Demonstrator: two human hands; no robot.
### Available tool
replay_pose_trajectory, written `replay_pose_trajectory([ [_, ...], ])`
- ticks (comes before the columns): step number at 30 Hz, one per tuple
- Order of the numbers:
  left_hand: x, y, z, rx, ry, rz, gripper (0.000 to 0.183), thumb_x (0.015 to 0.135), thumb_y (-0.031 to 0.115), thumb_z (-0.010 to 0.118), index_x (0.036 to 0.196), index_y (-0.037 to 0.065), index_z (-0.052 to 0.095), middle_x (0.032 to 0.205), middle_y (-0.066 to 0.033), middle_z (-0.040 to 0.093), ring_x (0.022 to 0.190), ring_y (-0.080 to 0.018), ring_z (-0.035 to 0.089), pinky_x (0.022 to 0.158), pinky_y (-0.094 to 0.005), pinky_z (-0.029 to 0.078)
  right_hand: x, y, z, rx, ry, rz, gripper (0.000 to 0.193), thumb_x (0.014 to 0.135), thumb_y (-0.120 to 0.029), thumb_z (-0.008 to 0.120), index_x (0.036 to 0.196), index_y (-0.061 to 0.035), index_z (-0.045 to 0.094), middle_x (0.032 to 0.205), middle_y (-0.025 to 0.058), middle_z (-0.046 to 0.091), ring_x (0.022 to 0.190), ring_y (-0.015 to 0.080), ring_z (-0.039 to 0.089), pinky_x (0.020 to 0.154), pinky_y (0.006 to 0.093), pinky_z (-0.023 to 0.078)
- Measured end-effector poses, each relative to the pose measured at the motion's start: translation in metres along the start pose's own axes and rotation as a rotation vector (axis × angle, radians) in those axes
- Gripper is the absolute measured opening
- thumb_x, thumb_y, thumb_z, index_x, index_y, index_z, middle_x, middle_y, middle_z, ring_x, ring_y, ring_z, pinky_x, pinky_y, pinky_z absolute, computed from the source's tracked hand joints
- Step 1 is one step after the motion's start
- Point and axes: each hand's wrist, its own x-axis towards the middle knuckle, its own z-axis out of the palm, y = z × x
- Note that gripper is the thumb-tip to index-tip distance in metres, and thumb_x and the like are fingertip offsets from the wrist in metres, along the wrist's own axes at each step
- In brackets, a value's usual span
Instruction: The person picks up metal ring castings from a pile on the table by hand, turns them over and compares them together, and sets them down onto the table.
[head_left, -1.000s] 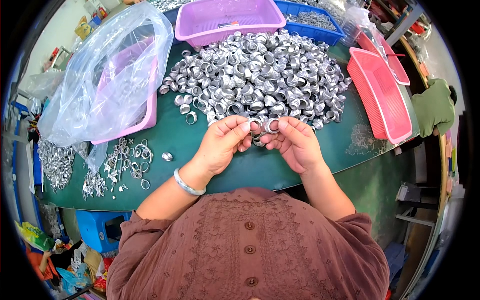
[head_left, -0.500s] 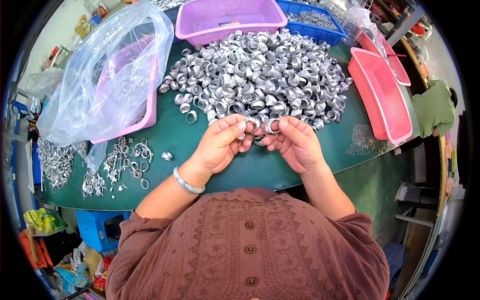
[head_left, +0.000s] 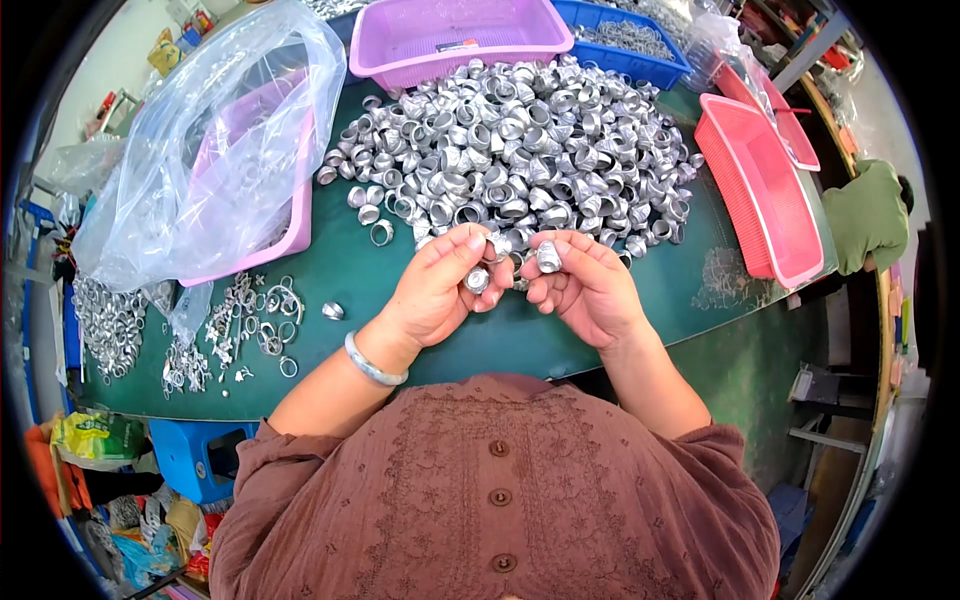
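Observation:
Silver-coloured metal rings lie in a large heap (head_left: pixel 520 150) on the green table (head_left: pixel 400 300), just beyond my hands. My left hand (head_left: pixel 445 275) is closed on rings: one ring (head_left: pixel 477 280) shows its face by the fingertips, and another is pinched near the thumb, partly hidden. My right hand (head_left: pixel 585 280) grips a ring (head_left: pixel 548 257) between thumb and forefinger, its patterned face turned up. The hands are close together at the near edge of the heap. A pale bangle (head_left: pixel 374 360) circles my left wrist.
A purple basket (head_left: pixel 460 70) and a blue basket (head_left: pixel 640 66) stand behind the heap. Clear plastic (head_left: pixel 230 140) drapes over another purple basket at left, near smaller metal pieces (head_left: pixel 270 325). A pink basket (head_left: pixel 765 200) sits at right; beyond it is a person in green (head_left: pixel 870 215).
The ring in my right hand has turned so its face shows. A ring by my left fingertips has come into clearer view. The hands have moved slightly apart.

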Motion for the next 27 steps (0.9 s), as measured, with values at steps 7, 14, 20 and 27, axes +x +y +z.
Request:
replay_pose_trajectory([
  [7, 0.002, -0.004, -0.004, -0.113, -0.117, 0.014, 0.022, 0.092, 0.026, 0.040, 0.091, 0.006, 0.047, 0.076, -0.0083, 0.052, 0.058, -0.0117, 0.045, 0.046, -0.0200, 0.035, 0.000, 0.001, 0.003, 0.014, 0.015, 0.070, 0.020, 0.088, -0.014, 0.045, 0.102, 0.0000, 0.052, 0.081, 0.0163, 0.062, 0.062, 0.0219, 0.062, 0.051, 0.0269, 0.050],
  [14, 0.002, -0.001, -0.004, -0.122, -0.170, -0.068, 0.024, 0.091, 0.027, 0.042, 0.089, 0.003, 0.046, 0.084, -0.0087, 0.049, 0.061, -0.0111, 0.045, 0.044, -0.0182, 0.034, -0.001, 0.003, 0.005, -0.009, 0.028, 0.079, 0.018, 0.087, -0.015, 0.046, 0.097, -0.0015, 0.052, 0.076, 0.0140, 0.061, 0.057, 0.0211, 0.061, 0.048, 0.0256, 0.048],
  [20, 0.004, -0.002, -0.009, -0.349, -0.224, -0.190, 0.023, 0.090, 0.026, 0.044, 0.082, 0.005, 0.044, 0.079, -0.0072, 0.047, 0.055, -0.0094, 0.043, 0.041, -0.0169, 0.033, 0.000, 0.004, 0.010, -0.042, 0.033, 0.082, 0.015, 0.086, -0.015, 0.046, 0.093, -0.0027, 0.052, 0.073, 0.0127, 0.061, 0.055, 0.0200, 0.059, 0.046, 0.0249, 0.046],
  [27, 0.005, -0.007, -0.018, -0.431, -0.400, -0.216, 0.021, 0.089, 0.026, 0.045, 0.090, 0.005, 0.049, 0.079, -0.0092, 0.048, 0.057, -0.0128, 0.045, 0.043, -0.0192, 0.034, 0.000, 0.006, 0.013, -0.054, 0.025, 0.085, 0.015, 0.086, -0.015, 0.046, 0.093, -0.0028, 0.052, 0.071, 0.0121, 0.061, 0.054, 0.0189, 0.059, 0.046, 0.0246, 0.046],
])
